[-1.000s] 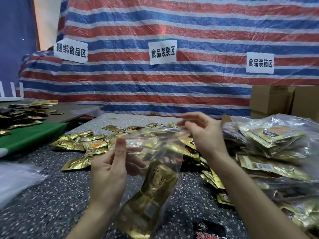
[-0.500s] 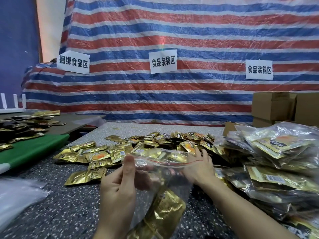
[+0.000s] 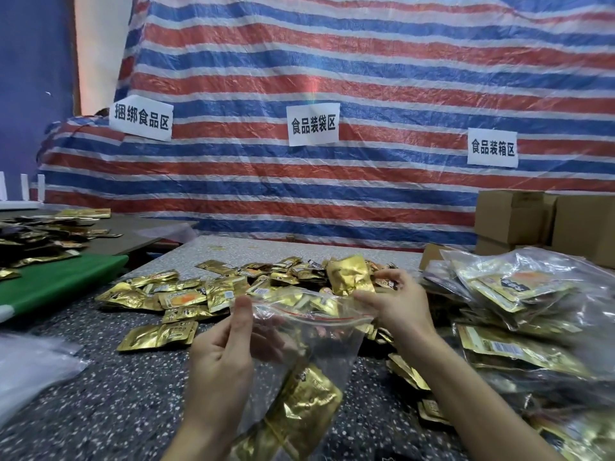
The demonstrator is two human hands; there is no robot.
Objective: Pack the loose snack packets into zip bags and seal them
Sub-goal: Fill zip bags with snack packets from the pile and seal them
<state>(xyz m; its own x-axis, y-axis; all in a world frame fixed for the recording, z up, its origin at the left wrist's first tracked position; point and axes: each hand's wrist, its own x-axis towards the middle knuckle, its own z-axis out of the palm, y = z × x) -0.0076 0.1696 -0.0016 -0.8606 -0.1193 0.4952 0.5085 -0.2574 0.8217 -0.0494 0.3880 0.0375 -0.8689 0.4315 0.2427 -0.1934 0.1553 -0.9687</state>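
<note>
A clear zip bag (image 3: 319,341) with a red zip line hangs open-mouthed in front of me, with gold snack packets (image 3: 303,414) in its bottom. My left hand (image 3: 223,354) pinches the bag's left rim between thumb and fingers. My right hand (image 3: 396,304) grips a gold snack packet (image 3: 349,274) just above the bag's right rim, over the pile. Loose gold packets (image 3: 186,294) lie scattered across the speckled table (image 3: 100,394) behind the bag.
Filled zip bags (image 3: 519,301) are heaped at the right, with cardboard boxes (image 3: 532,224) behind them. A green board (image 3: 60,281) and more packets lie on the left. Empty clear bags (image 3: 30,367) sit at the near left. A striped tarp with paper signs hangs behind.
My right hand reached into the pile and has lifted one gold packet up beside the bag's mouth. The left hand keeps its hold on the bag rim.
</note>
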